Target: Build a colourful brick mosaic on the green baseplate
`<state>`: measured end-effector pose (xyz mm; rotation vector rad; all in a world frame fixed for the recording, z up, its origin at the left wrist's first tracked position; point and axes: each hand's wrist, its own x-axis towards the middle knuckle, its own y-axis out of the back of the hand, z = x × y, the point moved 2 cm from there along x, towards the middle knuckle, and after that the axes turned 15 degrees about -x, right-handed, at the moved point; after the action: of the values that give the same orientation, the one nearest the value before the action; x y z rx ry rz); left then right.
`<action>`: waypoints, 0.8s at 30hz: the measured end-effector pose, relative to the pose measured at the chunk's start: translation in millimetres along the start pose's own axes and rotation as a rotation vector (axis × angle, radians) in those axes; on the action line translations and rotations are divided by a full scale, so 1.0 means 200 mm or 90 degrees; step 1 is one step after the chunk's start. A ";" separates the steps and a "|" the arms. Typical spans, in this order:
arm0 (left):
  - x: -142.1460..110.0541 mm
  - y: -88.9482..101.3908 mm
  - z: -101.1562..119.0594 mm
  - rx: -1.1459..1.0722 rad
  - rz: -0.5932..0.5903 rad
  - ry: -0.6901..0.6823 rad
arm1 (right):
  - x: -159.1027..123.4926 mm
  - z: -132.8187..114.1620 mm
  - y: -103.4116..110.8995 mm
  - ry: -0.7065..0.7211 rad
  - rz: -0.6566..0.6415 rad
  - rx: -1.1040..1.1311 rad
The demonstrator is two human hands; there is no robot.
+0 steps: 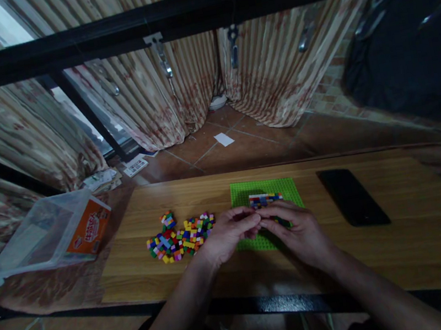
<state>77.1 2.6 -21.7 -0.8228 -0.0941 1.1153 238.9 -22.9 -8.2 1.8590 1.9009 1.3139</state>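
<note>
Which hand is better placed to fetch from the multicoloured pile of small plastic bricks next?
Probably the left hand: it is right beside the pile. The right hand is farther off, across the green studded baseplate.

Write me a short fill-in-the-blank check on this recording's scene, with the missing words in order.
The left hand and right hand meet over the ____-colored baseplate.
The pile of toy bricks lies on the person's ____ side of it.
The touchscreen device is colored ____.
The label on the clear bin has an ____-colored background.
Missing words: green; left; black; orange.
</note>
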 end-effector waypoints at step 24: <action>0.04 0.05 0.01 0.150 0.121 -0.064 | 0.01 0.24 0.00 -0.122 0.007 -0.083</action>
<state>73.1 11.1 -28.9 -0.5736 0.0327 1.3190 269.3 -0.4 -36.1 1.8588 1.6712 1.1849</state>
